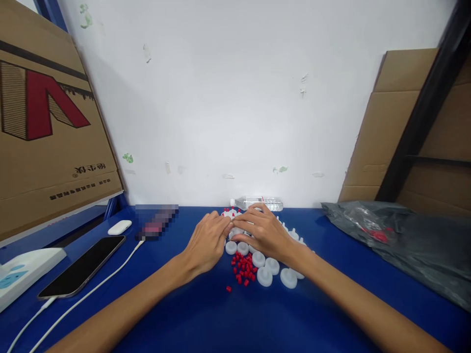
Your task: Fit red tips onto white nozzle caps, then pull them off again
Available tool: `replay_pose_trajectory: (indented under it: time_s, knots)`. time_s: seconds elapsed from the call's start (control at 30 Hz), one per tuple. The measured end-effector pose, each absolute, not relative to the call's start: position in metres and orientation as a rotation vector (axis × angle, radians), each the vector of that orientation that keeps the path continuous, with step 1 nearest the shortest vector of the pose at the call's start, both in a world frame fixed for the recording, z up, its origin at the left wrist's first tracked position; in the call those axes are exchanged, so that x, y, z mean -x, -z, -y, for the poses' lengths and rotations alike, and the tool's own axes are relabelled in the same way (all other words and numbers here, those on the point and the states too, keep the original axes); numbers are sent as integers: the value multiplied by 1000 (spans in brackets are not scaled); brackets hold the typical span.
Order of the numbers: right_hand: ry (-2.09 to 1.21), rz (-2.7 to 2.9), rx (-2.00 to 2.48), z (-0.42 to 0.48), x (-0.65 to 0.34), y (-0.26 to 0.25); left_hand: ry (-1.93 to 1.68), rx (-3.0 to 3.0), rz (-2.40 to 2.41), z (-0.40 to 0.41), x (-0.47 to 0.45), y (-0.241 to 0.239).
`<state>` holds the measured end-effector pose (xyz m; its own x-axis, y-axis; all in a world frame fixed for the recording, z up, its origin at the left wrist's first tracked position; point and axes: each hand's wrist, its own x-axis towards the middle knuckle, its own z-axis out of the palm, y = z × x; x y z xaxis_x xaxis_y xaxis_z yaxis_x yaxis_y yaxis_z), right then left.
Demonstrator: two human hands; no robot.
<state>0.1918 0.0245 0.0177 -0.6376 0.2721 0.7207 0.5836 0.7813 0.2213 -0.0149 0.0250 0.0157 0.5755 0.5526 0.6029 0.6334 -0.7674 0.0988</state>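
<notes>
Meeting fingertip to fingertip: left hand (206,241), right hand (265,230), over white caps (265,275).

Round white plastic caps (273,265) are lying flat beneath both hands' fingertips; small red plastic plugs (244,269) are lying scattered just below them.

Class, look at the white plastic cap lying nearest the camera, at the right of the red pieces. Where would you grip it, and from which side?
Grip the white plastic cap across its round rim, coming from above with thumb and finger on opposite edges. It lies flat on the blue table, with open table on its near side, so the low disc gives little side face; neighbouring caps crowd its left.
</notes>
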Motion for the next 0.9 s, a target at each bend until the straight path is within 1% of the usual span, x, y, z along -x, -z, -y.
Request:
replay_pose_trajectory:
  time_s: [0.13, 0.3, 0.53, 0.63, 0.83, 0.9]
  knots:
    - [710, 2226, 642, -23, -191, -18, 1018, 2694, 1055, -24, 14, -14]
    - [543, 2200, 657, -25, -194, -13, 918, 2693, 974, -24, 19, -12]
    - [425, 2220, 606, -29, -194, -10, 864, 2764, 909, -27, 22, -14]
    - [485, 2217, 599, -27, -191, -13, 1002, 2874, 1005, -26, 17, -15]
    - [880, 2178, 629, -36, -215, -22, 1552, 3006, 1355, -22, 15, -21]
    - [863, 2101, 748, -43, -230, -25, 1692, 2968, 1416, -22, 18, -24]
